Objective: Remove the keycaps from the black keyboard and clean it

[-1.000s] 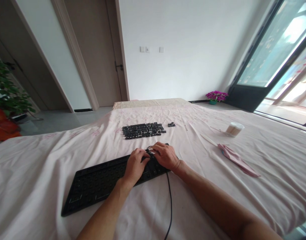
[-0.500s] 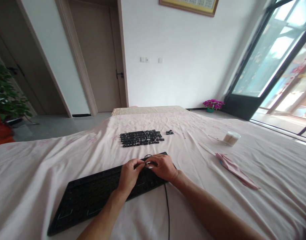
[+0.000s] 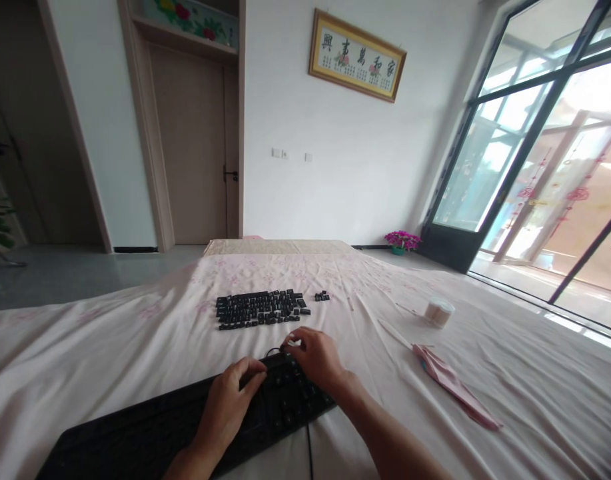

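Note:
A black keyboard (image 3: 150,420) with many keycaps off lies slanted on the cloth in front of me. My left hand (image 3: 230,397) rests over its middle-right part, thumb and forefinger closed together near the far edge; what they hold, if anything, is too small to make out. Above the keyboard's far right part is my right hand (image 3: 315,357), its thumb and forefinger pinched on something small and dark that I cannot name. Beyond the keyboard, loose black keycaps (image 3: 258,310) sit in rows, with a small separate group of keycaps (image 3: 322,296) to their right.
On the right of the pink cloth (image 3: 365,400) stand a clear round tub of cotton swabs (image 3: 439,312) and a folded pink cloth strip (image 3: 455,387). A black cable (image 3: 310,450) runs toward me from under the keyboard. Several thin sticks lie near the tub.
My view has tilted up. My hands, together before, have moved apart, the right one toward the keyboard's far edge. The shiny wire loop seen in my right hand no longer shows.

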The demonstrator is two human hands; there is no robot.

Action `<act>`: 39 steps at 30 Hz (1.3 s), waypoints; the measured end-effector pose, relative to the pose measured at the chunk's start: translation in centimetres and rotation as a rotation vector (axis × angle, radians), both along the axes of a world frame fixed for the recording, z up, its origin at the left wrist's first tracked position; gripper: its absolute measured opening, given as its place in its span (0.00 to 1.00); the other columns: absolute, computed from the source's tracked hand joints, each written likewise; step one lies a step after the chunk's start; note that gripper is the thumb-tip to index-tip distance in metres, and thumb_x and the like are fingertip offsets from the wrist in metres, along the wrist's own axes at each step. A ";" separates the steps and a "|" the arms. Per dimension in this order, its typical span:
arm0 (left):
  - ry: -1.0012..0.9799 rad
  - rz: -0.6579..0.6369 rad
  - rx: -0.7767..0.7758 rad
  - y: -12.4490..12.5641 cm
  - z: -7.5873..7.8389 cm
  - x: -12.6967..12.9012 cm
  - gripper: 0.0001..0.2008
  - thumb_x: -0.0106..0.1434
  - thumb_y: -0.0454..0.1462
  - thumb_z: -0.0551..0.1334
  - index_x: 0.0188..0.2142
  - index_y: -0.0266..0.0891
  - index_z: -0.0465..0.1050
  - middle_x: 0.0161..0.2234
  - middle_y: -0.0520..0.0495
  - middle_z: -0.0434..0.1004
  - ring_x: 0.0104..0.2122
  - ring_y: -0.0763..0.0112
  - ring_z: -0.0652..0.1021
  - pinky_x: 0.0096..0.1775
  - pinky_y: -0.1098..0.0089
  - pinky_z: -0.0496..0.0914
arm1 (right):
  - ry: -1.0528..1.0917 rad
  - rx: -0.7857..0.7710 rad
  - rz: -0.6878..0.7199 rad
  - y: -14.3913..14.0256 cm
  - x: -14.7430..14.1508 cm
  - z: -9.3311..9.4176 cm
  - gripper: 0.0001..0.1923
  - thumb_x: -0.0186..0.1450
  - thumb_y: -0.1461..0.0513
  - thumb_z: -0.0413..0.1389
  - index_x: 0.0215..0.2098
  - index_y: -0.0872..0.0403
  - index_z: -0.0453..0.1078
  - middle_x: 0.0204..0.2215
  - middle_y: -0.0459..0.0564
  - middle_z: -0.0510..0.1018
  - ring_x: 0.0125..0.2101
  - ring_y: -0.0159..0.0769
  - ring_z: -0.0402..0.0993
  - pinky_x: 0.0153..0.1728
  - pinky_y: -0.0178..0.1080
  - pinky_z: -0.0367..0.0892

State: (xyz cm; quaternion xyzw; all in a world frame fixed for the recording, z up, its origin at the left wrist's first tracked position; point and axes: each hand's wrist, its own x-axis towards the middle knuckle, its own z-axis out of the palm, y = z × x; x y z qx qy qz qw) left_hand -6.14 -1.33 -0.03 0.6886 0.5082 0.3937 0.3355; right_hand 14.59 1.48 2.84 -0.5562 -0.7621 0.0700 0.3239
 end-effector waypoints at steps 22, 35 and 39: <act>0.157 -0.008 0.109 0.1 -0.7 0.2 0.08 0.61 0.36 0.57 0.34 0.44 0.75 0.37 0.49 0.77 0.40 0.66 0.76 0.45 0.68 0.68 | -0.144 -0.220 -0.455 15.4 11.6 -2.3 0.11 0.60 0.56 0.55 0.37 0.48 0.78 0.34 0.49 0.81 0.36 0.42 0.75 0.32 0.36 0.61; 0.171 -0.009 0.099 -0.1 -0.2 0.3 0.08 0.61 0.35 0.56 0.34 0.43 0.74 0.37 0.48 0.76 0.40 0.66 0.76 0.46 0.66 0.68 | -0.162 -0.265 -0.414 15.5 11.5 -2.0 0.11 0.62 0.57 0.55 0.39 0.47 0.78 0.36 0.47 0.81 0.38 0.39 0.76 0.34 0.35 0.62; 0.174 -0.009 0.100 -0.2 -0.1 0.3 0.08 0.61 0.35 0.56 0.33 0.42 0.75 0.37 0.48 0.77 0.40 0.65 0.76 0.46 0.66 0.68 | -0.128 -0.238 -0.408 14.9 11.4 -1.6 0.11 0.62 0.57 0.55 0.39 0.48 0.78 0.37 0.47 0.81 0.38 0.40 0.75 0.34 0.35 0.62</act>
